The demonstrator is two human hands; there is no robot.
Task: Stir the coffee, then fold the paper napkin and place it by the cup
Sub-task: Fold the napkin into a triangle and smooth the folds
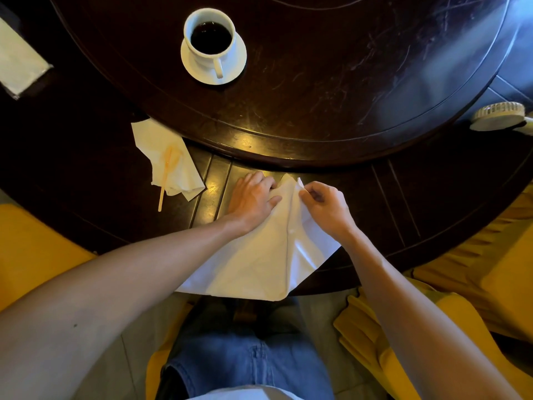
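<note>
Left hand [251, 197] presses the napkin [259, 264] — right hand [326, 206] pinches its corner.

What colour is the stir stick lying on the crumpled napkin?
Pale orange; the stir stick shows in the head view.

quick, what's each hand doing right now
Left hand: open, fingers pressing the paper napkin flat on the table.
Right hand: closed, pinching a napkin corner between thumb and fingers.
</note>
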